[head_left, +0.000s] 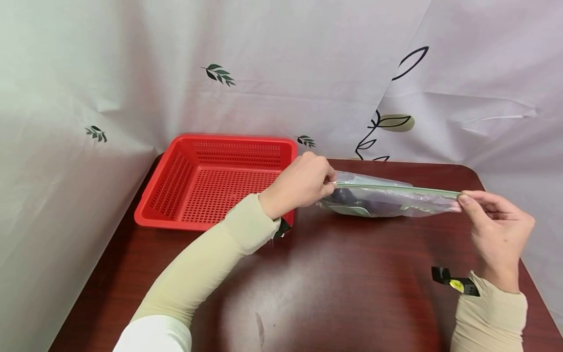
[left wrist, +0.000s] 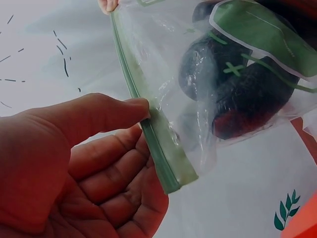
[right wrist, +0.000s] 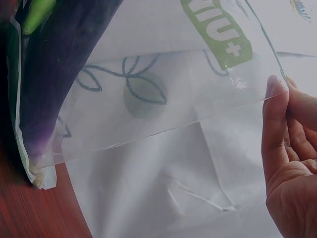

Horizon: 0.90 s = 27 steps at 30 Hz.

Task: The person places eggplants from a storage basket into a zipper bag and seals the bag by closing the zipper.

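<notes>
A clear zip bag [head_left: 422,203] with a green seal strip [left wrist: 158,156] is stretched between my two hands above the table. My left hand [head_left: 301,183] pinches the strip near one end, thumb on one side and fingers curled behind. At the strip's other end, my right hand [head_left: 503,232] pinches the corner between thumb and forefinger. Inside the bag lie long, dark purple eggplants [right wrist: 74,54], with their rounded ends [left wrist: 247,104] showing through the film. A slim bright green thing [right wrist: 39,15] lies beside them. Green printing marks the bag's side.
A red perforated plastic basket [head_left: 198,222] stands at the back left of the dark reddish wooden table [head_left: 334,288], close by my left forearm. Light cloth [head_left: 264,73] with leaf prints hangs behind and along the sides of the table.
</notes>
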Each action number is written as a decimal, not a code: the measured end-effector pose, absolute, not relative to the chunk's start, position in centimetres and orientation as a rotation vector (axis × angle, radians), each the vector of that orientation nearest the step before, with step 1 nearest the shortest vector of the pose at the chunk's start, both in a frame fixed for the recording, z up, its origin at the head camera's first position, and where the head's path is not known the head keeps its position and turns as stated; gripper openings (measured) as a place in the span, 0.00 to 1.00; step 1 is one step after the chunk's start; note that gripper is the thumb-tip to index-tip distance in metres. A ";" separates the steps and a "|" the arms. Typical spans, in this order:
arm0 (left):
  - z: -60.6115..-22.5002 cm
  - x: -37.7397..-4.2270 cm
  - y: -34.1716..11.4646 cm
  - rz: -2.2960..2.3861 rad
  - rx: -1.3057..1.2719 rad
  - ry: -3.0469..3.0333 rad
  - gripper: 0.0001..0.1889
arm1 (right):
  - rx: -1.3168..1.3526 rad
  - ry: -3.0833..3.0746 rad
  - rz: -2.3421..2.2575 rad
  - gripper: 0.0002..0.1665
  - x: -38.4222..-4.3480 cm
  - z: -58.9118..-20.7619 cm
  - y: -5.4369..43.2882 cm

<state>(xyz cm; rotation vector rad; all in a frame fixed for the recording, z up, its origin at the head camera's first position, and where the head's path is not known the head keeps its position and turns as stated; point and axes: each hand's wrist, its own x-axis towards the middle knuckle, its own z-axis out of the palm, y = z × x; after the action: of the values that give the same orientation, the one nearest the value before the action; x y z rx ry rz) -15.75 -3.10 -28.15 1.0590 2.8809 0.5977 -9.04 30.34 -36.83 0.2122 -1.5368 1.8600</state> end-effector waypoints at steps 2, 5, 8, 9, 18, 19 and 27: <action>-28.1 -15.7 -3.2 0.605 1.064 2.881 0.11 | 0.199 -1.557 1.835 0.15 -9.0 -36.8 30.4; -28.1 -15.7 -3.4 0.614 1.053 2.880 0.11 | 0.192 -1.555 1.831 0.15 -9.1 -36.7 30.4; -28.0 -15.7 -3.6 0.615 1.026 2.883 0.09 | 0.198 -1.550 1.834 0.15 -9.1 -36.7 30.4; -28.0 -15.7 -3.7 0.616 1.018 2.884 0.08 | 0.199 -1.551 1.831 0.15 -9.1 -36.7 30.4; -28.3 -15.8 -4.4 0.648 1.047 2.899 0.11 | 0.180 -1.547 1.836 0.16 -8.9 -36.9 30.5; -28.3 -15.8 -4.5 0.654 1.049 2.902 0.12 | 0.176 -1.543 1.838 0.16 -8.9 -36.9 30.5; -28.3 -15.8 -5.1 0.663 1.012 2.906 0.09 | 0.209 -1.542 1.829 0.15 -9.0 -36.9 30.6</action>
<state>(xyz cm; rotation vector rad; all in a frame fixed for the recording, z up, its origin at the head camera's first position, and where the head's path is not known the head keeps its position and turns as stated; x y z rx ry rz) -15.82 -5.10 -28.31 1.0117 2.9058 0.6633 -9.04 30.56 -36.89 0.2094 -1.5423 1.8287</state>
